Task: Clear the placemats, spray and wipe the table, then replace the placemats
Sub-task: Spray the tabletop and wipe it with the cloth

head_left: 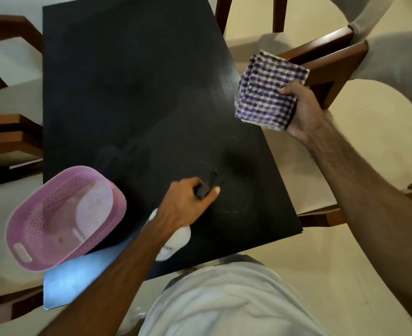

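head view over the dark table [132, 88]: the left hand [185, 204] grips a white spray bottle [175, 241] by its black nozzle above the table's near end. the right hand [299, 112] clutches a folded purple checked cloth [268, 90] just past the table's right edge. a pink basket [64, 219] overhangs the table's near-left corner.

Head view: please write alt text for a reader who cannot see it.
Over a dark table, the left hand grips a spray bottle and the right hand holds a folded checked cloth. A pink basket sits at the near left corner.
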